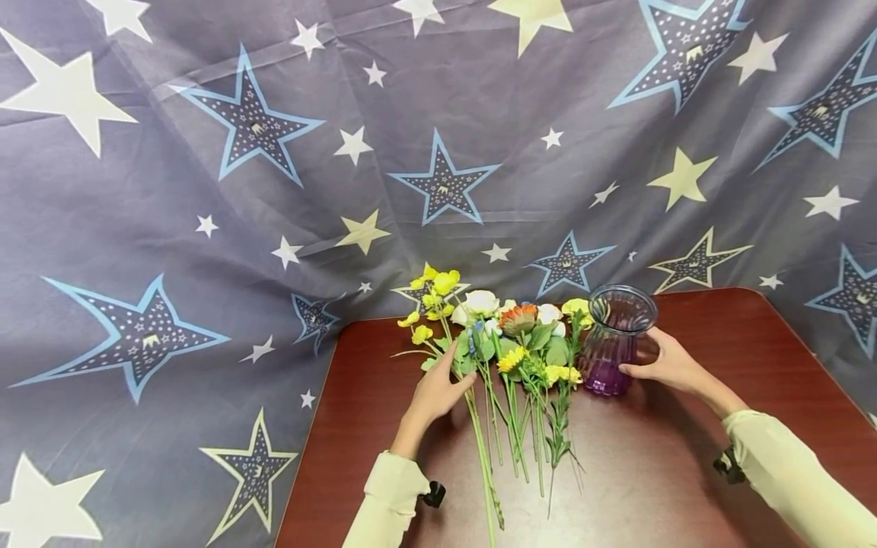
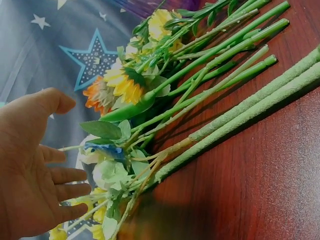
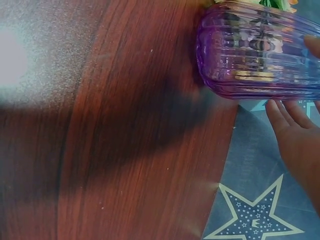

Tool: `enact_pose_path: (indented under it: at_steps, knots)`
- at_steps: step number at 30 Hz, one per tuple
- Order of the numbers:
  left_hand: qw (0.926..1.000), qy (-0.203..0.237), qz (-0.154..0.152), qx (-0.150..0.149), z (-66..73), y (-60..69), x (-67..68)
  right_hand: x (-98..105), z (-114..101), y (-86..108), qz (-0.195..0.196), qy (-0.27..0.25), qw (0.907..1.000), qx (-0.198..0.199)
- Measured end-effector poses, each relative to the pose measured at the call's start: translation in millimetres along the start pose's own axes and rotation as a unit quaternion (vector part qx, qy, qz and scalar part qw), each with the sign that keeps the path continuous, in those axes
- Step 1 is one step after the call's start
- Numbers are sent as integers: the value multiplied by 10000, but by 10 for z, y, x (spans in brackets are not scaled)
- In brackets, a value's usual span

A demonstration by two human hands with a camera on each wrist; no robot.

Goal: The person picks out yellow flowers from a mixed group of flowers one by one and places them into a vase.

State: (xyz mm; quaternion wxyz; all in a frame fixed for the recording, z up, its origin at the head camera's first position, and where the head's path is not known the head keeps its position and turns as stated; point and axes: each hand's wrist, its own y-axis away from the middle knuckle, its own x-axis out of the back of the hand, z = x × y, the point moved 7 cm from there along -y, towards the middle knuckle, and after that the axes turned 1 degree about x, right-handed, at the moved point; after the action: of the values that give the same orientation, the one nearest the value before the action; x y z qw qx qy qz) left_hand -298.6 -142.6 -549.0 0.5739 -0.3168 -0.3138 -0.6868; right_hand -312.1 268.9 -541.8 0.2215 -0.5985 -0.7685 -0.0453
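Note:
Several artificial flowers point(image 1: 521, 320), yellow, white and orange, lie side by side with their green stems point(image 2: 220, 100) toward the near edge. My left hand point(image 1: 438, 392) is over the yellow and white blooms on the left. Its fingers point(image 2: 70, 175) are extended and its thumb stands apart, with no stem in its grasp. To the right of the flowers stands a ribbed glass vase point(image 1: 608, 358), purple at the base and bluish at the rim. My right hand point(image 1: 674, 369) is at its right side, thumb overlapping the glass and fairly straight fingers point(image 3: 285, 117) at its edge. Firm contact is unclear.
The reddish-brown wooden table point(image 1: 658, 472) has rounded far corners. Right behind it hangs a grey cloth point(image 1: 438, 251) printed with stars. The right arm casts a shadow on the table.

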Motion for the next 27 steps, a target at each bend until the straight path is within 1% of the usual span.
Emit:
enact_pose_path:
  at_steps: [3,9,14,19,20,23,26,27]
  knots:
    - [9999,68,122,34,9,-18,25,0,10,0,-7,-226,9997,58]
    - [9985,164,402,322,13,-46,111,-5,28,-6,9,-454,9988,190]
    - [9960,381,621,524,16,-70,179,1,36,-6,81,-391,9989,252]
    - [9907,696,746,897,-16,-74,231,1,28,-2,97,-227,9992,299]
    - [9890,837,712,994,-22,-69,236,-1,24,-2,83,-192,9993,319]
    - [9807,1364,464,1323,-55,-50,213,1,13,-1,113,-48,9992,371]
    - [9664,2028,116,1577,-76,-24,151,1,19,-9,147,122,9990,409]
    - [9627,2160,33,1627,-79,-19,132,-1,22,-12,157,189,9988,412]
